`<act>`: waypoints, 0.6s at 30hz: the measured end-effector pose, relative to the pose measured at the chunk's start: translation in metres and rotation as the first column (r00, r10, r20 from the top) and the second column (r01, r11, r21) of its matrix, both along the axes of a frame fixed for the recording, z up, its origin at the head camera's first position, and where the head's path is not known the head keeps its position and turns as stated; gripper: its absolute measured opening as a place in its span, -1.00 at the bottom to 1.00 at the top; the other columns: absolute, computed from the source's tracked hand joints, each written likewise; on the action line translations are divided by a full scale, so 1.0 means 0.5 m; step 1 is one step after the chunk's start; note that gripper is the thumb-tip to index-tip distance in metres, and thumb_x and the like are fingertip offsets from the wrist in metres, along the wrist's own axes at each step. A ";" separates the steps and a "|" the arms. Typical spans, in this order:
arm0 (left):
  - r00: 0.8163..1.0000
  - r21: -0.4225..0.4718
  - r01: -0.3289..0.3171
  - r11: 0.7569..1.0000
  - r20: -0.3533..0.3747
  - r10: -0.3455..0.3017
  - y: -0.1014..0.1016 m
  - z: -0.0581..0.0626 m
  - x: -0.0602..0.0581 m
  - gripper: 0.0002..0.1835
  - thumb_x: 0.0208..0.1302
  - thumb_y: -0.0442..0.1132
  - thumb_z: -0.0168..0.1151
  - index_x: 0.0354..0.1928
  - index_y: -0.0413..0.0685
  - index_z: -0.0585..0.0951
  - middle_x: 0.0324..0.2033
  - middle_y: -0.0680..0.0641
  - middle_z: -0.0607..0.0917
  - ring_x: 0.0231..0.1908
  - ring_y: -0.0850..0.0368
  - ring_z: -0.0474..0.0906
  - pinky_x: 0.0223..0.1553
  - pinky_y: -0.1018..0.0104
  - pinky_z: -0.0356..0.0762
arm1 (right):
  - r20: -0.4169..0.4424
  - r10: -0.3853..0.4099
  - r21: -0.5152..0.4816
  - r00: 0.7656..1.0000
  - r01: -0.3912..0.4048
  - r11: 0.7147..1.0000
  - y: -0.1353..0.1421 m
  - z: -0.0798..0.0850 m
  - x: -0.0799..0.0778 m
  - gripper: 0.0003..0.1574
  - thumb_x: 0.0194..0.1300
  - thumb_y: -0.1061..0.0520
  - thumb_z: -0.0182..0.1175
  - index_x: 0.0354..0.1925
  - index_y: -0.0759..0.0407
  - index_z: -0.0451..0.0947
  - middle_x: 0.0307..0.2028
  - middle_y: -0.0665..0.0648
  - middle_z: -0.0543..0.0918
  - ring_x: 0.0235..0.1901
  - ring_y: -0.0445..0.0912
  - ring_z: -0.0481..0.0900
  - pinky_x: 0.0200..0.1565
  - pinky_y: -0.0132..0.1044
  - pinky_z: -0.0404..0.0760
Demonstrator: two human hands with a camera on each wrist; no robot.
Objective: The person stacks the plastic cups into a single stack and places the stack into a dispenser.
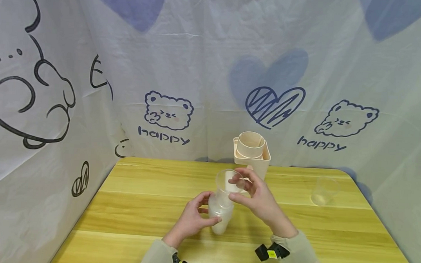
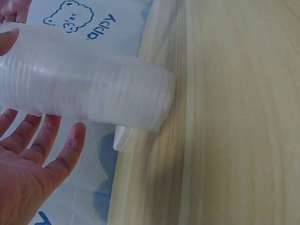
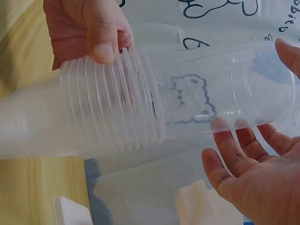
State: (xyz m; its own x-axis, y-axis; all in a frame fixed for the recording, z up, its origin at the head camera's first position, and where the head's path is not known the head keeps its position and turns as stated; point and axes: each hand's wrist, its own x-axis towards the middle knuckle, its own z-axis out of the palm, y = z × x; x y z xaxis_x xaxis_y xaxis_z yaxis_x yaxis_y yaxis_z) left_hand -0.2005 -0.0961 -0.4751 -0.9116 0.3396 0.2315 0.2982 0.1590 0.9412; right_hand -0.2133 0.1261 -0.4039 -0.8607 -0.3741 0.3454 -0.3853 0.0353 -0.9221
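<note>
A stack of nested clear plastic cups is held upright over the table, its rims bunched near the top. My left hand grips the stack at those rims, thumb in front, as the right wrist view also shows. One clear plastic cup sticks up out of the stack with its lower end at the topmost rims. Around this cup's upper part my right hand curls, fingers on one side and thumb on the other. The left wrist view shows the stack's closed end.
Behind the hands, a beige square container with a round beige cup in its top stands at the table's back edge. Another clear plastic cup stands on the wooden table at right. A printed cloth hangs behind.
</note>
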 end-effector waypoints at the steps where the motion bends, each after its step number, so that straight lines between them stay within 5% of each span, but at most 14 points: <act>1: 1.000 -0.002 -0.004 1.000 -0.001 0.004 0.000 -0.008 -0.004 -0.31 0.03 -0.40 0.50 0.23 -0.30 0.43 0.02 -0.21 0.59 0.02 -0.21 0.51 -0.01 0.01 0.58 | 0.003 -0.001 0.001 1.000 0.001 1.000 -0.001 0.000 0.000 -0.26 0.18 0.33 0.37 0.27 0.32 0.29 0.08 0.37 0.43 0.12 0.26 0.48 0.19 -0.11 0.47; 8: 1.000 -0.005 -0.015 1.000 0.000 0.015 -0.003 -0.061 -0.029 -0.28 0.02 -0.31 0.54 0.25 -0.15 0.44 0.05 -0.13 0.59 0.04 -0.08 0.53 -0.02 0.13 0.60 | 0.010 0.001 -0.004 1.000 -0.001 1.000 -0.004 -0.001 0.000 -0.27 0.19 0.31 0.37 0.27 0.29 0.30 0.09 0.43 0.42 0.12 0.28 0.48 0.19 0.06 0.44; 14: 1.000 0.000 0.003 1.000 -0.021 -0.003 -0.007 -0.064 -0.031 -0.30 0.04 -0.22 0.54 0.24 -0.11 0.45 0.03 -0.10 0.60 0.02 -0.08 0.54 -0.03 0.18 0.61 | 0.018 0.020 -0.001 1.000 -0.020 1.000 -0.007 -0.013 -0.003 -0.25 0.17 0.31 0.39 0.27 0.32 0.30 0.07 0.41 0.44 0.11 0.26 0.49 0.14 -0.16 0.51; 18: 1.000 -0.001 0.003 1.000 -0.016 -0.003 -0.006 -0.054 -0.025 -0.29 0.04 -0.25 0.54 0.25 -0.14 0.44 0.04 -0.12 0.60 0.03 -0.11 0.53 -0.03 0.18 0.61 | 0.026 0.026 0.036 0.999 -0.027 0.999 -0.006 -0.025 -0.005 -0.23 0.17 0.28 0.40 0.29 0.30 0.30 0.07 0.36 0.48 0.13 0.24 0.49 0.20 -0.01 0.45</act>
State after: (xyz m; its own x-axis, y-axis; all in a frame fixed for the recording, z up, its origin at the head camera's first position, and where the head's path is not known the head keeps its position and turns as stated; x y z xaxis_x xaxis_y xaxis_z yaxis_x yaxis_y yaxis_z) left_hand -0.2132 -0.0989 -0.5020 -0.9070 0.3422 0.2455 0.3134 0.1588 0.9363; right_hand -0.2158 0.1229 -0.4162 -0.8586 -0.4091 0.3091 -0.3629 0.0590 -0.9300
